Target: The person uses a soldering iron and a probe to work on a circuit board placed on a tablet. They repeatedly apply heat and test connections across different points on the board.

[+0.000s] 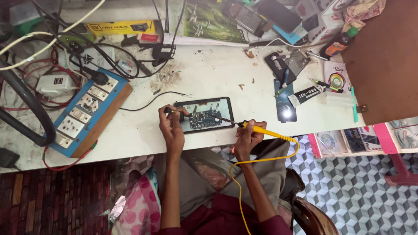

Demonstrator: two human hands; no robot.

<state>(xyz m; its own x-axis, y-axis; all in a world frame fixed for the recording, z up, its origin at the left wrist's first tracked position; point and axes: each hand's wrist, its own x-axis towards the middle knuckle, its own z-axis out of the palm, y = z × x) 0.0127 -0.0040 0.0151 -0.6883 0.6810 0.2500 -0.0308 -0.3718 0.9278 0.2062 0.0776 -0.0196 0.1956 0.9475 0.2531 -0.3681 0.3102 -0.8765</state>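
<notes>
White bench [217, 74], littered with clutter. Blue-and-wood socket board [89, 114] at left, beside a white charger [54, 82] amid red wires. Yellow box [119, 28] and dark phones [261, 15] along the back edge. White glue tube [307, 95] and green-capped orange bottle [339, 42] at right. Cube-patterned floor [361, 196] below.

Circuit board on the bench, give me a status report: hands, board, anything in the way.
Left hand pinching a small tool at board's left edge. Right hand gripping yellow probe, tip on circuit board. Board lies on tablet. Nothing blocking.
</notes>
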